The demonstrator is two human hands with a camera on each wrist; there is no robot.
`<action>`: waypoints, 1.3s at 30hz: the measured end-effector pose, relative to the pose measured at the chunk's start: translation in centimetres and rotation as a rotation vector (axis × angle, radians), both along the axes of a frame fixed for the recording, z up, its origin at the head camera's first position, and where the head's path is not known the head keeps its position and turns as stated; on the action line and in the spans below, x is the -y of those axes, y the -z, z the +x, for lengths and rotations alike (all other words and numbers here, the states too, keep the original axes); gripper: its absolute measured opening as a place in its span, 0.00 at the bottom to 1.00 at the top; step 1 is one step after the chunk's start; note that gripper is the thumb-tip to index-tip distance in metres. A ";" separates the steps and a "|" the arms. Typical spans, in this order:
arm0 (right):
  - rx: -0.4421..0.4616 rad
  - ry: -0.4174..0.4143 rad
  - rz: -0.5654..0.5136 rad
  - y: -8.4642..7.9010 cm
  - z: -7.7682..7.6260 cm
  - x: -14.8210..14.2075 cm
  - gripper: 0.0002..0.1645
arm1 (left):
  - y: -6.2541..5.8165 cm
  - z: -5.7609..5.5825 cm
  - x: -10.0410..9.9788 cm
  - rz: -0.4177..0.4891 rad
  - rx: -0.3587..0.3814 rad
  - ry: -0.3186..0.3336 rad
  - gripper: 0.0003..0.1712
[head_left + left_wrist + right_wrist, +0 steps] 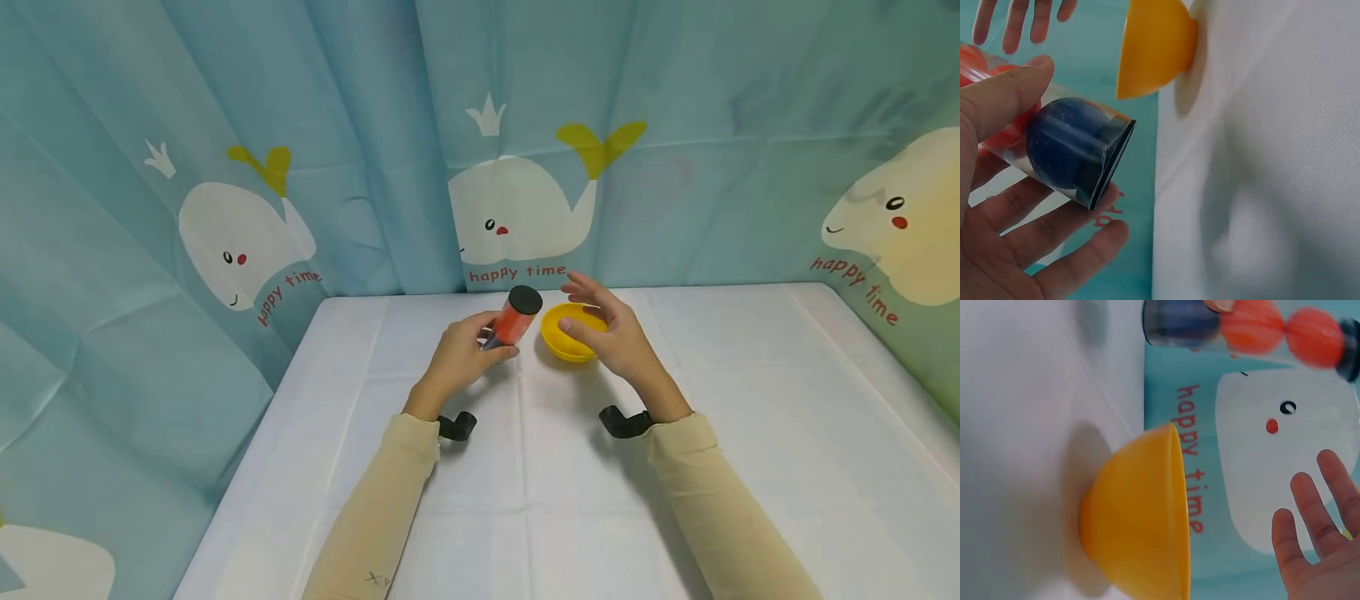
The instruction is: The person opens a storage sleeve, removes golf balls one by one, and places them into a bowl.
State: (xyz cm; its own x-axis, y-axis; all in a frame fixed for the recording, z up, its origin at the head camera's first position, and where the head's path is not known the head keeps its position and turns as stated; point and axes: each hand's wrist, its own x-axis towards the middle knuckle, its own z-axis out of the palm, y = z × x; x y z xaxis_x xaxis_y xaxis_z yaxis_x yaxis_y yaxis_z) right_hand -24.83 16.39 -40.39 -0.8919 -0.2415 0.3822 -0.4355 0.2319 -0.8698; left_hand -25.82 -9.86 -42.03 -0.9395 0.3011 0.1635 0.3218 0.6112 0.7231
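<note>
My left hand (459, 354) grips a clear tube (513, 323) with a black cap at its upper end, tilted above the table. Inside the tube, the left wrist view shows a dark blue ball (1066, 140) near one end. Two orange-red balls show beyond it in the right wrist view, one of them here (1314, 337). A yellow bowl (558, 350) stands upright on the table, just right of the tube. Beside and partly over its right rim hovers my right hand (626, 342), fingers spread and holding nothing. The bowl's inside is partly hidden by that hand.
A white cloth covers the table (480, 517). Behind it and along the left hangs a blue-green curtain (375, 100) printed with white whales; its folds meet the table's back edge. Each wrist wears a black camera mount (459, 427).
</note>
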 end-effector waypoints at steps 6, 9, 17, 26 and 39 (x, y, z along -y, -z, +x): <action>-0.010 -0.016 0.040 0.1 0.2 1.0 0.41 | -0.5 0.3 -0.5 -0.024 -0.039 0.024 0.34; -0.003 -0.016 0.046 0.1 0.4 1.3 0.41 | -0.5 0.4 -0.7 -0.051 -0.048 0.035 0.34; 0.031 -0.001 0.068 0.1 0.7 1.6 0.40 | -0.3 0.5 -1.0 -0.083 -0.056 0.056 0.34; 0.025 -0.017 0.050 0.1 0.7 1.6 0.39 | -0.3 0.6 -0.8 -0.091 -0.067 0.062 0.33; 0.003 -0.022 0.078 -0.2 0.9 1.7 0.33 | -0.6 0.6 -0.5 -0.009 -0.090 0.083 0.29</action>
State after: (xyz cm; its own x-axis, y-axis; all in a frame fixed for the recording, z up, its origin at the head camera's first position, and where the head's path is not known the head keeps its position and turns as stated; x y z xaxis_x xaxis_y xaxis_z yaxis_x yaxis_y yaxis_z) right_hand -23.95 14.68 -40.21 -0.8872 -0.2903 0.3585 -0.4385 0.2895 -0.8508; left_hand -25.23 -9.36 -41.41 -0.8930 0.3789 0.2431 0.4348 0.5862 0.6836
